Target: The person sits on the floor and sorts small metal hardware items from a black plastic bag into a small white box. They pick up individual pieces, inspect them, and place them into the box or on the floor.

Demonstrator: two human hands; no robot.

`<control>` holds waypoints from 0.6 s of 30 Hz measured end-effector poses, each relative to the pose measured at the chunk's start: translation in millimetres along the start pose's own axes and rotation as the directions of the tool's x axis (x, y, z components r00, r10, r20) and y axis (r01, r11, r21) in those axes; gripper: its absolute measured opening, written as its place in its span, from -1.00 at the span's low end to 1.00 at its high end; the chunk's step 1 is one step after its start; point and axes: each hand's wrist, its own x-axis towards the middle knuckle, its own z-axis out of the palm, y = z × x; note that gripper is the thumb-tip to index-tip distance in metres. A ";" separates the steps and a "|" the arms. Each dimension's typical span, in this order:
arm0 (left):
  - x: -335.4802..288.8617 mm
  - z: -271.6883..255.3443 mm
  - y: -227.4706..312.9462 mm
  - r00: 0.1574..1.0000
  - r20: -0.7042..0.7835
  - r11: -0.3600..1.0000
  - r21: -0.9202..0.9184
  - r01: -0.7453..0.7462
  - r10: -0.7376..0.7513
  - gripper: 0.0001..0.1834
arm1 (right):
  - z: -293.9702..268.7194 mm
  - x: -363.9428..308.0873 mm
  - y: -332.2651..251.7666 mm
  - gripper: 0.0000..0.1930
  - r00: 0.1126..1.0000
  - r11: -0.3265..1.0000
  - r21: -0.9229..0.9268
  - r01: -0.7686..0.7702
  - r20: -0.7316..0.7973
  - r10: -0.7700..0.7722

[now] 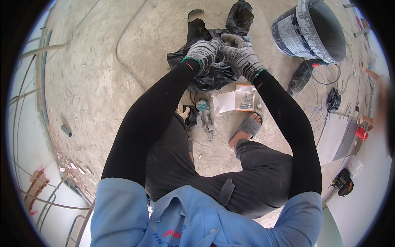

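My left hand (204,52) and my right hand (242,55), both in grey-and-white knit gloves with green cuffs, meet fingertip to fingertip above a black plastic bag (212,80). Their fingers are pinched together. A small grey curved piece shows between the palms, but its kind is too small and too covered to tell. Just below the bag lies an opened white-and-orange box (245,99) with several small metal cylindrical pieces in it. To its left are a dusty hand tool (207,123) and a round teal-topped item (202,104).
A dusty black bucket (294,33) lies tipped at the upper right, beside a dark power tool (300,77) with cables. A curved grey strap (195,15) rests beyond the bag. Bent metal rods (43,50) line the left wall; a short grey pipe (66,131) lies nearby.
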 end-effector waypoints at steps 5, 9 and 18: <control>-1.8 9.9 -3.9 0.981 -0.150 0.982 0.163 -0.100 0.125 -0.43 | 0.1 -4.7 -15.8 -0.55 0.959 0.931 0.230 -0.283 0.059 0.277; -4.6 6.7 0.6 0.981 -0.147 0.982 0.160 -0.105 0.129 -0.38 | 1.8 -6.0 -11.3 -0.57 0.991 0.985 0.115 -0.130 0.033 0.127; -1.3 11.9 -5.7 0.977 -0.158 0.978 0.173 -0.114 0.142 -0.33 | 2.3 -6.2 -9.8 -0.60 0.990 0.965 0.225 -0.138 0.060 0.128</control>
